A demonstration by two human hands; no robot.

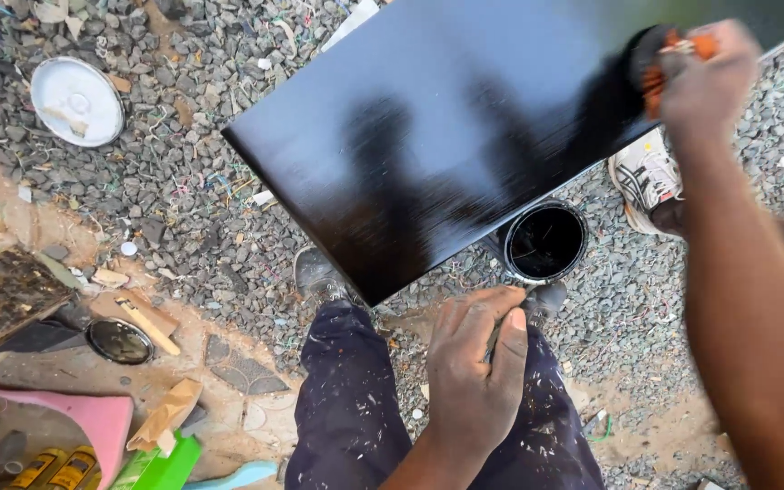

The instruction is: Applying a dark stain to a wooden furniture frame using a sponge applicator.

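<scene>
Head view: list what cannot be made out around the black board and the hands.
- Right hand: motion-blurred; the orange-and-black tool it grips cannot be identified.
- Left hand: its fingers hide the thin thing pinched at the fingertips.
- Black board: top corner cut off by the frame edge.
- Black can: partly hidden under the board.

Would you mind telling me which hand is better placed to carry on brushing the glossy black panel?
The right hand: it already grips the orange-handled brush against the black panel near its far corner. The left hand is low, near the panel's near edge and the open paint can, without a brush.
</scene>
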